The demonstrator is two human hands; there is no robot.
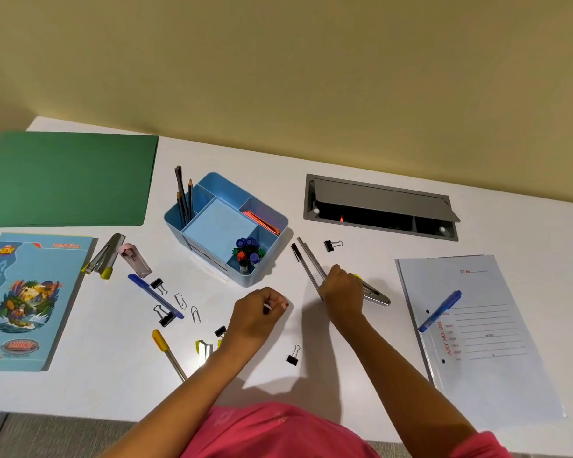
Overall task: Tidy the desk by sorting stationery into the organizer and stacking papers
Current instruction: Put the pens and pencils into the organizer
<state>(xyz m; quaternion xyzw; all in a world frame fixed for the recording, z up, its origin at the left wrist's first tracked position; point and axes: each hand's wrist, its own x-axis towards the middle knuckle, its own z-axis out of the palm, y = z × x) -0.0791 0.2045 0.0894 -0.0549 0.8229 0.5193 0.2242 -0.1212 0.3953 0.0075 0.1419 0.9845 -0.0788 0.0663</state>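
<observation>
Our right hand (pixel 343 289) curls round two thin pens (pixel 302 262) lying on the surface just right of the blue organizer (pixel 248 280), probably gathering both for one trip. Our left hand (pixel 262 312) pinches something small and white, perhaps a paper clip.

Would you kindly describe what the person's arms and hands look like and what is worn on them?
Both forearms are bare, with no watch, bracelet or glove visible on the left hand or the right hand. A pink top shows at the bottom edge, its short sleeve ending high on the right arm.
</observation>
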